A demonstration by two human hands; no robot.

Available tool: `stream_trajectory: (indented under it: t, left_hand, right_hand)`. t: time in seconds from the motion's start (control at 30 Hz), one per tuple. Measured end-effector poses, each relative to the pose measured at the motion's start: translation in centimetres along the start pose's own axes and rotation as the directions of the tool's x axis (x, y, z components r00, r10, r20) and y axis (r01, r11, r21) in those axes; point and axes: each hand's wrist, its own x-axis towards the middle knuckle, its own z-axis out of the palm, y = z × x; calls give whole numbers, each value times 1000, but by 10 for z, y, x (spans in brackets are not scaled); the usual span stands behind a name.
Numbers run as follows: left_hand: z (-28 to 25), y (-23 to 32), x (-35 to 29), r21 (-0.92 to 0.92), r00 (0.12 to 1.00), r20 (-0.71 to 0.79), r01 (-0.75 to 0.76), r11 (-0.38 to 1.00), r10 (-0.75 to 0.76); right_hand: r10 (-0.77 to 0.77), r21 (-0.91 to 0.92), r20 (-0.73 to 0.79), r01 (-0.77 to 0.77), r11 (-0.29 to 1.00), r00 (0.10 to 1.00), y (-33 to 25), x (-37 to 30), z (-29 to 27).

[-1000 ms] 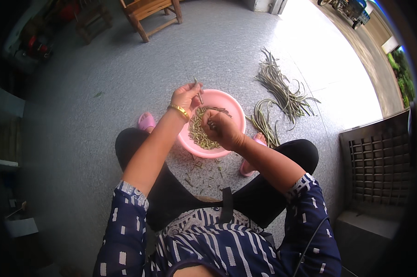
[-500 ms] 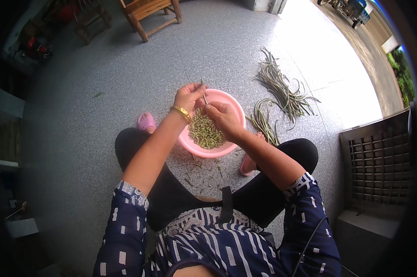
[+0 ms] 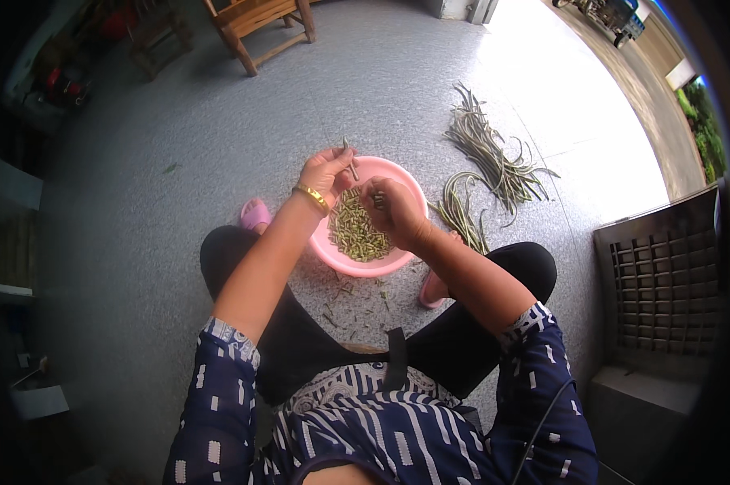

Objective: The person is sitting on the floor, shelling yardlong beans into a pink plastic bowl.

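Above the far rim of a pink plastic basin (image 3: 322, 250), my left hand (image 3: 323, 175) pinches a length of long bean (image 3: 354, 171) between thumb and fingers. A gold bangle circles that wrist. Just right of it, apart from the left hand, my right hand (image 3: 399, 213) is curled over the basin with short bean pieces (image 3: 379, 199) in its fingers. Many cut or snapped bean pieces (image 3: 355, 230) cover the basin's bottom. To the right, whole long beans (image 3: 494, 153) lie in a loose heap on the floor, with a smaller bunch (image 3: 459, 212) nearer me.
Bean scraps (image 3: 345, 287) are scattered on the speckled grey floor (image 3: 219, 129) before the basin. My feet in pink slippers (image 3: 256, 213) flank it. A wooden chair (image 3: 256, 32) stands at the far left, a dark latticed piece of furniture (image 3: 664, 279) at the right.
My hands have drawn apart. The right hand has turned and curled, now showing bean pieces in its fingers; the left has shifted slightly left, still with a bean length.
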Motion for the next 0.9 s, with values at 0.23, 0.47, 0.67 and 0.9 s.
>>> stream_trajectory:
  t: [0.23, 0.47, 0.67, 0.9]
  left_hand:
    - [7, -4, -2, 125, 998, 25, -54, 991, 51]
    - [8, 5, -3, 208, 992, 87, -109, 972, 92]
    - [-3, 2, 0, 128, 999, 27, -20, 992, 17]
    - [-14, 7, 6, -87, 995, -83, 47, 995, -54]
  right_hand:
    - [-52, -157, 4, 52, 986, 999, 2, 4, 2]
    - [-113, -340, -43, 92, 936, 993, 2, 0, 10]
    - [-537, -808, 232, 468, 358, 811, 3, 4, 6]
    - [-573, -693, 524, 707, 142, 630, 4, -14, 23]
